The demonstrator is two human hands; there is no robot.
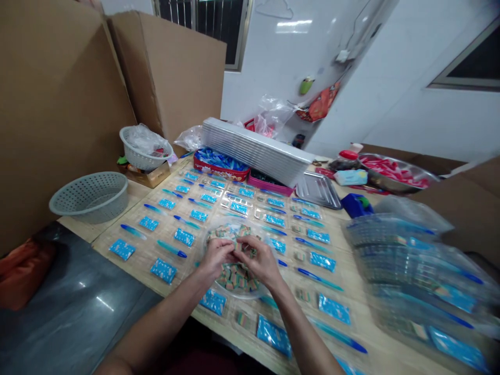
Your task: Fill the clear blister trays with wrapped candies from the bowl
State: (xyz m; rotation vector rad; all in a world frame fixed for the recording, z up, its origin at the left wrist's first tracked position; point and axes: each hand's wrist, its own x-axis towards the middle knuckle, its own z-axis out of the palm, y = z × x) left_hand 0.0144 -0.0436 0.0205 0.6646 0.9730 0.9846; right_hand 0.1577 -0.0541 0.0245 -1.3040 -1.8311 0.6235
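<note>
My left hand (216,256) and my right hand (258,259) meet above a clear round bowl (245,297) of small striped blocks (237,277) that look like erasers. Both hands are closed in a pinch, fingertips almost touching. Whatever lies between the fingers is too small and covered to make out. Around the bowl, clear plastic trays lie in rows, each with a blue patterned packet (163,270) and a blue-to-teal pen (172,248). Several trays on the right also hold a striped block (303,295).
Blurred stacked filled trays (422,281) stand at right. Behind the rows are a long stack of silvery trays (253,148), a red tin of blue pieces (221,166) and a metal tray (318,190). A grey basket (89,198) sits at the left edge; cardboard (179,73) rises behind.
</note>
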